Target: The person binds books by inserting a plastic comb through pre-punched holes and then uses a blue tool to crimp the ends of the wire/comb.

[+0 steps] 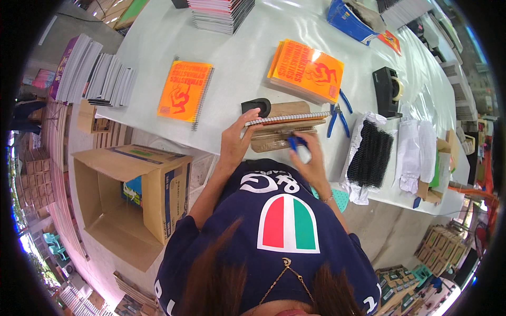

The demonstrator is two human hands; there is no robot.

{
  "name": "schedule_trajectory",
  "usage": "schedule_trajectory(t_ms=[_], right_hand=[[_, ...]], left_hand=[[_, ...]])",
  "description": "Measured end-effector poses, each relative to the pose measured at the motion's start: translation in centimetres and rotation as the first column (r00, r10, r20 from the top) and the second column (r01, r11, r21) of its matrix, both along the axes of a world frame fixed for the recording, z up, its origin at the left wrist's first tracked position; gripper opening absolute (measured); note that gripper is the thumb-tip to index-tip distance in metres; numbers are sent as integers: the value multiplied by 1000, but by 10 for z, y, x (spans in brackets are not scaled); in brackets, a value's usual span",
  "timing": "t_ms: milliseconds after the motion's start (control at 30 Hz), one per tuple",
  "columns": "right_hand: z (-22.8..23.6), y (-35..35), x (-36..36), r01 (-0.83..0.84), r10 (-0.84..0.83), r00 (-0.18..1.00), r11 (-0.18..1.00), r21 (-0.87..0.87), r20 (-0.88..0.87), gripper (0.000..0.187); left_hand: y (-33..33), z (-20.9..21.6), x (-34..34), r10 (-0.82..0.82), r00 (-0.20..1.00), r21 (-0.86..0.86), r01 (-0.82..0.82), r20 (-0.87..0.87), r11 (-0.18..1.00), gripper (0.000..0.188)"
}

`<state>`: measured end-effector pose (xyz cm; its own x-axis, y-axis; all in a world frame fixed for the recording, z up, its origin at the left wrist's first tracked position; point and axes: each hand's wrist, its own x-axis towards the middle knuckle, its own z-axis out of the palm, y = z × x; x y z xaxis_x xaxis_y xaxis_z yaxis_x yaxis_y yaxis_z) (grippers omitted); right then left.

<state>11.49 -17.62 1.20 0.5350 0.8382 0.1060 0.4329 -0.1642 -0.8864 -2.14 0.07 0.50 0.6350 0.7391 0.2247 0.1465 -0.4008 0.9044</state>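
A spiral-bound book point(287, 119) stands on edge, coil up, in a brown wooden block point(262, 144) at the table's near edge. My left hand point(235, 138) grips the book's left end, thumb and fingers at the coil. At the block's right side, my right hand point(311, 158) is closed around a small blue-handled tool point(297, 142); its tip is blurred, so its kind is unclear. Blue-handled pliers point(339, 117) lie right of the block. A black rounded piece point(256, 107) sits behind its left end. A stack of orange-covered books point(307, 71) lies beyond.
An orange coil-bound book point(184, 91) lies at left. Black plastic coils point(370, 155) in white wrapping and a black tape dispenser point(387, 91) are at right. Book stacks point(221, 15) stand at the far edge. An open cardboard box point(129, 195) stands left, below the table.
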Motion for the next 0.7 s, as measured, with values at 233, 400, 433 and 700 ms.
schedule_trajectory(t_ms=[233, 400, 433, 700], right_hand=[[-89, -85, 49, 361, -254, 854, 917, -167, 453, 42], [-99, -91, 45, 405, -257, 801, 898, -174, 541, 42], [-99, -90, 44, 409, -262, 801, 896, -173, 538, 42], [-98, -89, 45, 403, -266, 817, 898, -178, 512, 40]], left_hand=[[10, 22, -16, -24, 998, 84, 30, -62, 996, 23], [51, 63, -46, 353, 932, -28, -356, -79, 934, 20], [64, 65, -50, 395, 918, -104, -390, 33, 915, 22], [184, -30, -112, 635, 717, -415, -504, 286, 757, 32]])
